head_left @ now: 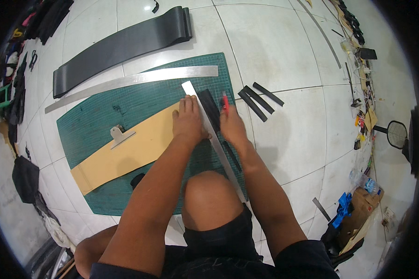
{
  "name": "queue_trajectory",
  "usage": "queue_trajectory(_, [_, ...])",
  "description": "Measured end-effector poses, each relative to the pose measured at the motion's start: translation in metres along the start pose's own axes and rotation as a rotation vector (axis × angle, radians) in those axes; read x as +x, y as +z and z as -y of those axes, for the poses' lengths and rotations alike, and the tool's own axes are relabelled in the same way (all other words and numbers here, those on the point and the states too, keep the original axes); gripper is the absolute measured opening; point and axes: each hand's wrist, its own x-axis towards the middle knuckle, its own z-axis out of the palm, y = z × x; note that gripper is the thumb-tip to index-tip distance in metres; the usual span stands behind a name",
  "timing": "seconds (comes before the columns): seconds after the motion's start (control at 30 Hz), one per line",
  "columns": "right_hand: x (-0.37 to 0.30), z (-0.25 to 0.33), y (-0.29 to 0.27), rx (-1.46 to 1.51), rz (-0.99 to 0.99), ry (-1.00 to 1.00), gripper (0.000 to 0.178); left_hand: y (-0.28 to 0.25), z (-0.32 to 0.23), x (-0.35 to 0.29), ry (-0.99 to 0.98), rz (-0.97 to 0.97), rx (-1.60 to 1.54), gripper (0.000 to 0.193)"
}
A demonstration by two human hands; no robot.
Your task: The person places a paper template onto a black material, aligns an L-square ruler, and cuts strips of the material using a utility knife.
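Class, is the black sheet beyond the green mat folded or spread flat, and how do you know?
Folded: at its right end, the black sheet bends round on itself, showing more than one layer.

There are two metal rulers (181, 72), one red-handled cutter (226, 101), one green cutting mat (86, 125), one tan panel (149, 135) and one metal clip (118, 135). Loose black strips (259, 100) on the floor tiles number three; the dark strips (210, 108) on the mat cannot be counted clearly. One folded black sheet (121, 53) and one racket (397, 134) also show.
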Motion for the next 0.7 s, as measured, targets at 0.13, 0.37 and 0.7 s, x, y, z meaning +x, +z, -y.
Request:
queue_trajectory(0.13, [-0.017, 0.016, -0.013, 0.019, -0.199, -0.074, 0.024, 0.002, 0.005, -0.002, 0.002, 0.014, 0.015, 0.137])
queue_trajectory(0.37, [-0.027, 0.061, 0.006, -0.068, 0.169, -0.12, 0.024, 0.049, 0.029, 0.016, 0.045, -0.199, 0.131, 0.116])
queue_trajectory(0.7, [-0.021, 0.048, 0.007, -0.117, -0.118, -0.194, 0.024, 0.005, 0.012, -0.001, 0.03, -0.015, 0.041, 0.121])
